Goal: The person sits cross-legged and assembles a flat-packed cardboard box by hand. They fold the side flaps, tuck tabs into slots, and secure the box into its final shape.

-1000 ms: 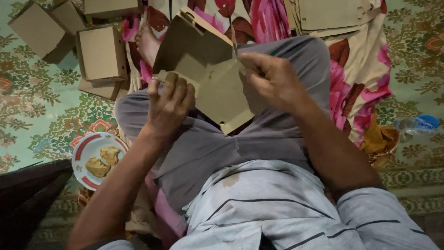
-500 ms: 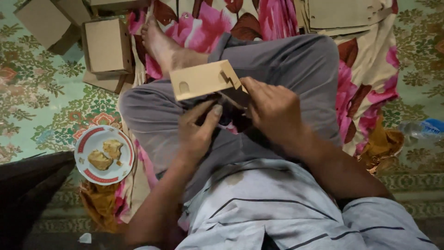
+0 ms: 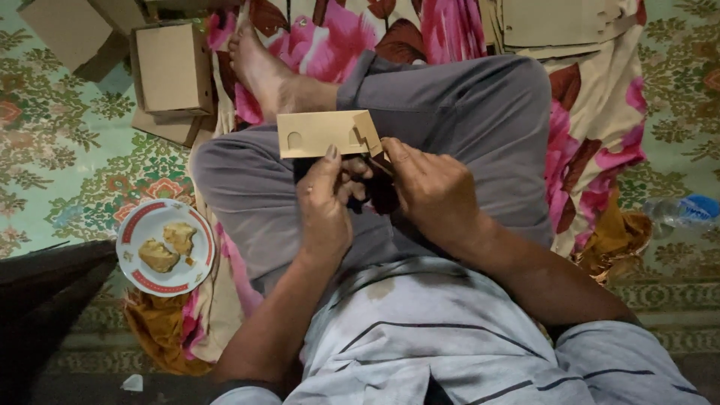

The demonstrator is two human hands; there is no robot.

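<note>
I have both hands closed on the cardboard piece (image 3: 326, 133), a flat tan strip with a small arched cut-out near its left end and a notched tab at its right, held level over my crossed legs: the left hand (image 3: 324, 206) pinches its lower edge from beneath with the thumb up against the face, and the right hand (image 3: 431, 187) grips the right end at the notch, fingers curled behind it. Half a second ago the piece sat tilted, its right end lower, and my left hand lay lower with fingers spread under it; now the strip is nearly horizontal and the left hand has come up so that both hands meet just below it. A full second back I was holding a much wider folded sheet opened out between hands set well apart; what I see now is narrow, edge-on or folded down, I cannot tell which. Beneath the hands are my grey trousers (image 3: 465, 105), and a bare foot (image 3: 259, 67) rests just beyond the strip on the floral cloth (image 3: 450, 30). Further left, made-up cardboard boxes (image 3: 171, 69) stand on the patterned floor mat (image 3: 67, 172), where they stood before. A red-rimmed plate (image 3: 165, 246) with two pieces of food lies by my left knee, unchanged. Flat cardboard blanks (image 3: 559, 22) are stacked at upper right, and a plastic bottle (image 3: 684, 210) lies at the far right edge.
</note>
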